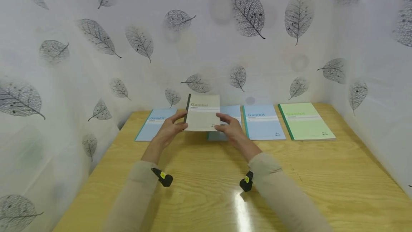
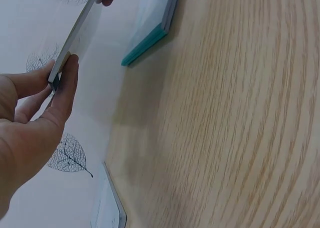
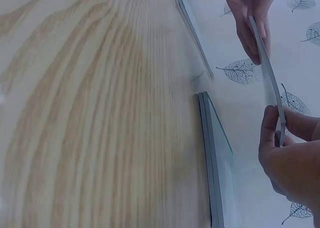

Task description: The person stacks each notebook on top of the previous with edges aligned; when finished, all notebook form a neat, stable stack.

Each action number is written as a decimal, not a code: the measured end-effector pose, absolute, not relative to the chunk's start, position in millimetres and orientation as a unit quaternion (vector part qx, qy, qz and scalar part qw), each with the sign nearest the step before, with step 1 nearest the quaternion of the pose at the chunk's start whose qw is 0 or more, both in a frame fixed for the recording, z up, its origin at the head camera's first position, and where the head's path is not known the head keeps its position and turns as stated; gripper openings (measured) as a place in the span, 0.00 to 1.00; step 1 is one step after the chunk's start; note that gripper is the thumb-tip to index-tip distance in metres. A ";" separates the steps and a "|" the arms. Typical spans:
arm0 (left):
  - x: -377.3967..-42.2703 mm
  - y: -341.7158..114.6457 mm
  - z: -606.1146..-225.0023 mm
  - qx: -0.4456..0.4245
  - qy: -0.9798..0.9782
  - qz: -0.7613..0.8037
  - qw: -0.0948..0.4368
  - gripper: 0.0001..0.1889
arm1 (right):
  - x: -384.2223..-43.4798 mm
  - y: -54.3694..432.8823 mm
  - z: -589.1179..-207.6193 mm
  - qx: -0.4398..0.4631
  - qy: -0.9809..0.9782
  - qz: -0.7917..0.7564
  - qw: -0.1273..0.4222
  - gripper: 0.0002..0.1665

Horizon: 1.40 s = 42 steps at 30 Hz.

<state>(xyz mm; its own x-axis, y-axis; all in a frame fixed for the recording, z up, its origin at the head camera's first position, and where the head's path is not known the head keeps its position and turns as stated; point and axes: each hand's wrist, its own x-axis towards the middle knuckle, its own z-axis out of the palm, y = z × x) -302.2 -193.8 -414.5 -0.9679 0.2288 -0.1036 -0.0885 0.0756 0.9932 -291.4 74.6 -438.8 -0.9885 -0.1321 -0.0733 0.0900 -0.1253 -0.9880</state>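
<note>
A cream notebook (image 1: 202,115) with a dark spine and "Gambit" on its cover is held up above the table. My left hand (image 1: 168,128) pinches its spine side, thumb on one face and fingers on the other, as the left wrist view shows at the notebook's edge (image 2: 75,35). On the opposite side my right hand (image 1: 232,129) pinches the lower right edge; the right wrist view shows both hands on the slightly bowed notebook (image 3: 271,83). Behind it, partly hidden, lies a blue notebook (image 1: 236,112) with a teal spine.
On the wooden table (image 1: 199,178) a blue notebook (image 1: 154,122) lies at the left. Another blue notebook (image 1: 262,122) and a green notebook (image 1: 305,121) lie to the right. A leaf-patterned white curtain (image 1: 206,53) hangs behind and along the sides.
</note>
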 end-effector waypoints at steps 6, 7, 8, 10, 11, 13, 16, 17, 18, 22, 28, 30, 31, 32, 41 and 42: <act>-308.1 -173.8 -414.6 0.054 0.739 0.663 0.104 0.35 | -289.6 90.6 -438.1 -0.012 0.662 -0.747 0.059 0.37; -308.6 -170.1 -414.3 0.050 0.739 0.664 0.103 0.35 | -288.6 93.0 -438.0 -0.010 0.663 -0.747 0.059 0.37; -309.1 -166.5 -414.2 0.049 0.738 0.665 0.104 0.35 | -287.5 95.2 -438.0 -0.008 0.663 -0.746 0.060 0.38; -309.4 -160.5 -413.8 0.046 0.738 0.665 0.106 0.35 | -285.5 99.6 -438.2 -0.007 0.668 -0.741 0.058 0.38; -309.6 -157.8 -413.8 0.046 0.737 0.666 0.108 0.35 | -284.5 101.4 -438.5 -0.004 0.671 -0.739 0.057 0.38; -310.2 -152.7 -414.7 0.045 0.736 0.667 0.110 0.35 | -283.0 105.3 -439.2 -0.002 0.679 -0.732 0.052 0.38; -311.6 -147.2 -417.9 0.043 0.742 0.660 0.108 0.35 | -282.0 110.6 -441.1 -0.002 0.689 -0.723 0.049 0.38; -312.0 -145.5 -419.2 0.042 0.747 0.655 0.106 0.35 | -281.5 112.5 -441.6 -0.001 0.693 -0.720 0.050 0.38; -312.8 -144.0 -421.0 0.041 0.751 0.651 0.106 0.35 | -281.1 114.7 -442.1 0.000 0.696 -0.716 0.053 0.38; -315.0 -136.6 -426.7 0.036 0.761 0.640 0.106 0.35 | -278.9 124.3 -442.9 0.009 0.711 -0.700 0.061 0.38; -316.8 -123.0 -430.8 0.032 0.774 0.624 0.104 0.34 | -277.6 136.2 -442.8 0.019 0.724 -0.687 0.068 0.39; -317.2 -118.9 -431.4 0.029 0.780 0.617 0.103 0.34 | -277.6 138.6 -443.0 0.024 0.726 -0.684 0.067 0.39; -317.3 -117.1 -431.8 0.028 0.783 0.613 0.102 0.34 | -277.7 139.7 -443.1 0.026 0.728 -0.682 0.067 0.39; -317.3 -115.5 -432.2 0.028 0.784 0.612 0.102 0.34 | -277.8 140.7 -443.4 0.027 0.729 -0.681 0.065 0.40; -314.4 -107.5 -434.1 0.024 0.795 0.597 0.106 0.34 | -279.7 146.0 -446.1 0.044 0.739 -0.670 0.059 0.39; -314.8 -107.4 -435.4 0.025 0.797 0.594 0.107 0.34 | -280.0 146.6 -446.4 0.045 0.739 -0.670 0.060 0.39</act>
